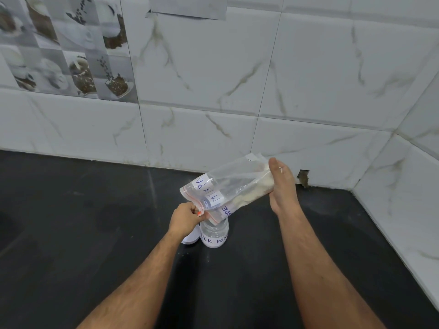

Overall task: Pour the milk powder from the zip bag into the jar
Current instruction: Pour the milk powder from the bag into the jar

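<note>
The zip bag slants above the jar; the lid lies just left of the jar.

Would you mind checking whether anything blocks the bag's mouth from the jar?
Nothing visible does. The lid lies on the counter beside the jar, and the bag mouth, pinched by the left hand, hangs right over the jar's top.

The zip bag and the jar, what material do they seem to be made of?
Zip bag: thin clear plastic film, glossy; it creases and the powder shows through.
Jar: clear and rigid, probably plastic, possibly glass; the look cannot settle it.
</note>
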The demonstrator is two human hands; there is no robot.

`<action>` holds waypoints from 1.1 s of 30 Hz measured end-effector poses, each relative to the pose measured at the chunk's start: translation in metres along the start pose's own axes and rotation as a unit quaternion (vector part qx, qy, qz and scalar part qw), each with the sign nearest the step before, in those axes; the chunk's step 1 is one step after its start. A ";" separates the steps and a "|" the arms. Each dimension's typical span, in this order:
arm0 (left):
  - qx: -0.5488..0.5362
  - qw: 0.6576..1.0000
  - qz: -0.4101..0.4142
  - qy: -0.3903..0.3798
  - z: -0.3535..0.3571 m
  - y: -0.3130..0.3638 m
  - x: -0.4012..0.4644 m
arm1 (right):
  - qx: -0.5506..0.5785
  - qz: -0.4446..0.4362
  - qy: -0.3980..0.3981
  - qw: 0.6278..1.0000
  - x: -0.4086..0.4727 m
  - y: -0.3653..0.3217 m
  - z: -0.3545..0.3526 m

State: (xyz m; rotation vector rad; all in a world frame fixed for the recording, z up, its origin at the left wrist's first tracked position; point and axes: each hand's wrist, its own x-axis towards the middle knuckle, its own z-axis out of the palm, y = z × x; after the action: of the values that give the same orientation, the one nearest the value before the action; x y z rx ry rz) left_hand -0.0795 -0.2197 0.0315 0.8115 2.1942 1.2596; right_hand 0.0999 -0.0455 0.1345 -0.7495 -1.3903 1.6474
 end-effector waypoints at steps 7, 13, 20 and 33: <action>-0.007 1.000 -0.006 0.010 0.004 -0.006 -0.003 | -0.002 -0.004 0.006 1.000 -0.001 -0.011 0.016; -0.050 0.998 -0.007 -0.031 0.001 -0.021 0.005 | -0.022 -0.009 -0.003 1.000 0.001 -0.016 0.021; -0.082 0.995 -0.027 -0.042 0.000 -0.015 -0.001 | -0.005 -0.007 -0.036 0.999 -0.010 -0.025 0.029; -0.075 0.996 -0.042 -0.036 0.004 -0.033 0.013 | 0.133 0.057 -0.001 0.990 -0.017 -0.017 0.021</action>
State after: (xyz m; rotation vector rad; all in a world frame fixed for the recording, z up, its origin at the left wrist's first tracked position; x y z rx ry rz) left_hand -0.0950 -0.2216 -0.0008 0.6874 2.0274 1.3146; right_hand 0.0936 -0.0700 0.1540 -0.6802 -1.1168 1.8769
